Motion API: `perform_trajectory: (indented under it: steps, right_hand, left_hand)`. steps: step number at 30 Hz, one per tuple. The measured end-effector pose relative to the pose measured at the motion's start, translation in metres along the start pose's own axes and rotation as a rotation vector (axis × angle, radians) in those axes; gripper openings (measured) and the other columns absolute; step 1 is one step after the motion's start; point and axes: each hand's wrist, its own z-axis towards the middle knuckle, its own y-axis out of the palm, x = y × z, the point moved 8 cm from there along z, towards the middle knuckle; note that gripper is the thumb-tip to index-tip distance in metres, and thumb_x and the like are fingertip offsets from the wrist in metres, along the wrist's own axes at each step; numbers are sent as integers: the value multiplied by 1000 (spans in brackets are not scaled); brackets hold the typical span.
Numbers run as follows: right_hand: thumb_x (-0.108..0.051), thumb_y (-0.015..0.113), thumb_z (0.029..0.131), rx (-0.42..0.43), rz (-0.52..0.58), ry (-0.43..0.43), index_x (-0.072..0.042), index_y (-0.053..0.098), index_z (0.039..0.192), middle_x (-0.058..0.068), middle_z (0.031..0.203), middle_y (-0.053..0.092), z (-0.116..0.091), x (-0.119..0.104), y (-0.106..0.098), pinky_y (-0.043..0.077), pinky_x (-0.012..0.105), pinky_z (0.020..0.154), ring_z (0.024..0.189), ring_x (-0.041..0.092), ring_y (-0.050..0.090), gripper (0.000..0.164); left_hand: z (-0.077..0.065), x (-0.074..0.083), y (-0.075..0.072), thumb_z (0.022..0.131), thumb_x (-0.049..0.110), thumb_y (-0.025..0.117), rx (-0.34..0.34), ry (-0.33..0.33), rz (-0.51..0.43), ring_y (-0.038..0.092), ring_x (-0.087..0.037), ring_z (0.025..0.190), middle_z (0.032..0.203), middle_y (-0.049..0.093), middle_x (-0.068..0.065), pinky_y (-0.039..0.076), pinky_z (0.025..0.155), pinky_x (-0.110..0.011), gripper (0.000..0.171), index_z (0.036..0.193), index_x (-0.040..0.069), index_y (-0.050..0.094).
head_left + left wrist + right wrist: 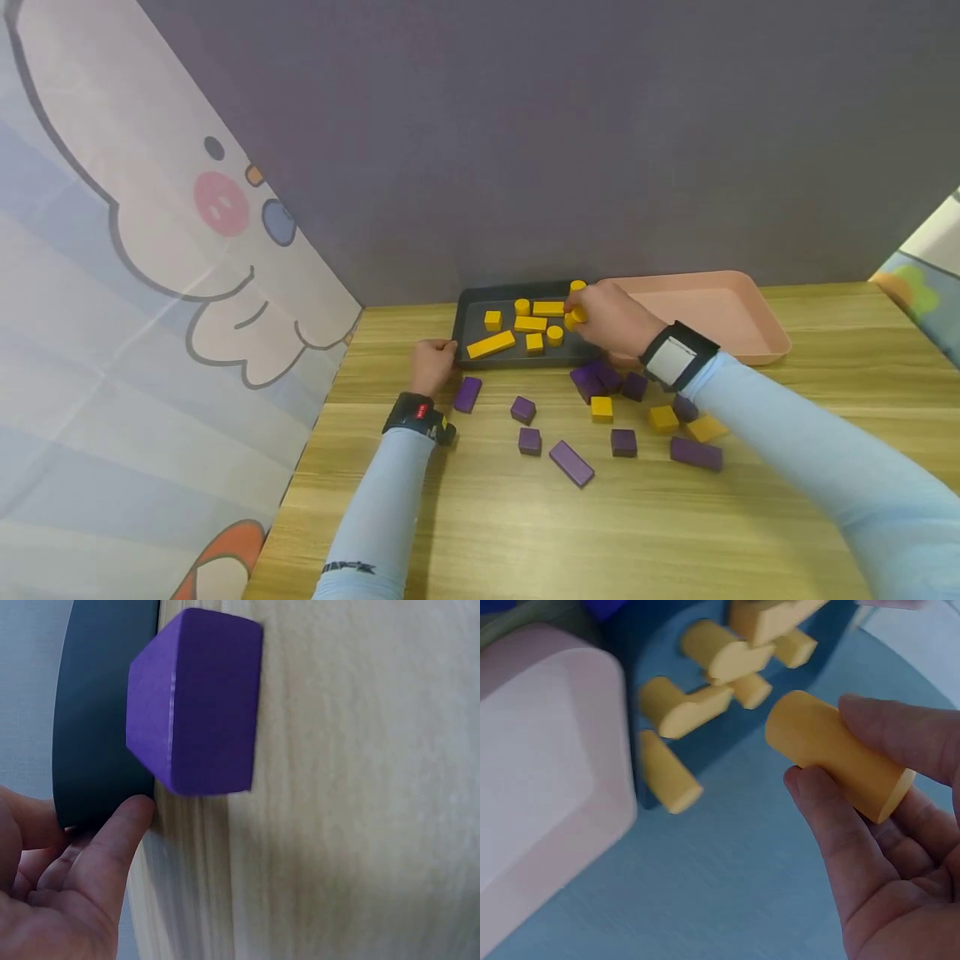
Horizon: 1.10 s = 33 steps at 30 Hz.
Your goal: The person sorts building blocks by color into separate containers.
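Note:
At the left end of a dark grey tray (517, 363), my left hand (432, 367) grips the near corner, thumb and fingers at its wall (101, 712). A purple rectangular block (214, 705) lies on the table just beside that hand. Over the tray's right end, my right hand (618, 317) pinches a yellow cylinder (832, 754) between thumb and fingers. Inside the tray are several yellow pieces: a long bar (491, 344), shorter bars (530, 324), cubes (492, 320) and cylinders (554, 335). The right hand hides part of the tray's right end.
A pink tray (697, 308) stands right of the dark one, partly behind the right forearm. Purple blocks (572, 463) and a few yellow ones (602, 409) lie scattered on the wooden table in front. A grey panel (525, 150) rises behind; a printed sheet (150, 333) hangs left.

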Motion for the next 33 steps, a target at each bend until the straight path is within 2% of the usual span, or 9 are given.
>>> perform_trajectory:
  steps: [8, 17, 26, 33]
  right_hand:
    - [-4, 78, 86, -56, -28, 27, -1, 76, 116, 17, 115, 76, 14, 20, 22, 63, 43, 86, 101, 33, 72, 30]
    - [-2, 78, 86, -96, -63, 11, 0, 77, 113, 18, 114, 76, 23, 28, 37, 62, 45, 87, 100, 33, 73, 27]
    - [0, 76, 86, -116, -70, 73, 0, 75, 117, 19, 118, 74, 26, 40, 43, 60, 48, 92, 107, 37, 71, 31]
    - [3, 73, 86, -133, -23, 123, 2, 72, 122, 20, 123, 73, 24, 43, 46, 58, 50, 96, 113, 39, 69, 37]
  left_hand:
    - [0, 2, 1, 102, 19, 61, -2, -7, 7, 73, -26, 88, 117, 73, -23, 64, 72, -33, 31, 118, -4, 74]
    - [1, 3, 1, 102, 19, 61, 0, 10, 28, 71, -23, 80, 110, 75, -21, 61, 65, -27, 30, 115, -3, 75]
    - [0, 6, 2, 102, 17, 61, 1, 28, 27, 69, -20, 79, 106, 75, -21, 61, 65, -27, 28, 113, -4, 76]
    - [0, 5, 1, 102, 17, 61, 6, 34, 30, 68, -20, 75, 102, 75, -21, 57, 60, -23, 28, 111, -4, 76]
